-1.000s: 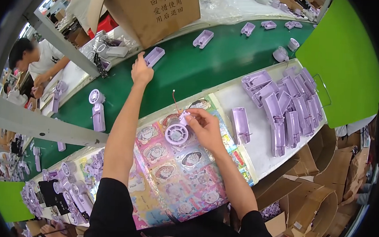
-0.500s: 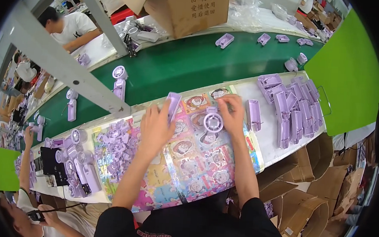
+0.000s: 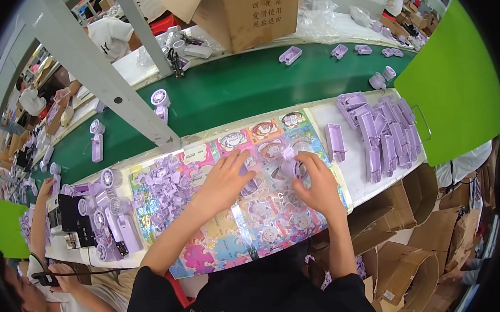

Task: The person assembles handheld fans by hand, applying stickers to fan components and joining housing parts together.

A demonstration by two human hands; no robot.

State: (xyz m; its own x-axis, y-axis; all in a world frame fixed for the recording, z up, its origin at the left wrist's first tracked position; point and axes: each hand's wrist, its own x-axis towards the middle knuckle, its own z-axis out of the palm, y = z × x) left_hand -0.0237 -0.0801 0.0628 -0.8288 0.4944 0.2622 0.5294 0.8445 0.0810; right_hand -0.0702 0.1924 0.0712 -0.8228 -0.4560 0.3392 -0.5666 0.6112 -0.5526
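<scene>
The fan head (image 3: 291, 169) has tilted, pinched by the right hand (image 3: 322, 188). The left hand (image 3: 223, 180) grips a case (image 3: 244, 170) (mostly hidden).

We see a brown cardboard box (image 3: 232, 20) beside crumpled clear plastic (image 3: 320, 18), a grey metal post (image 3: 101, 77) and a bright green panel (image 3: 454, 88).

Small parts (image 3: 165, 188) are lying on the mat (image 3: 225, 240), left of the fan (image 3: 289, 167); casings (image 3: 368, 130) are resting right; the belt (image 3: 226, 83) is stretching behind.
</scene>
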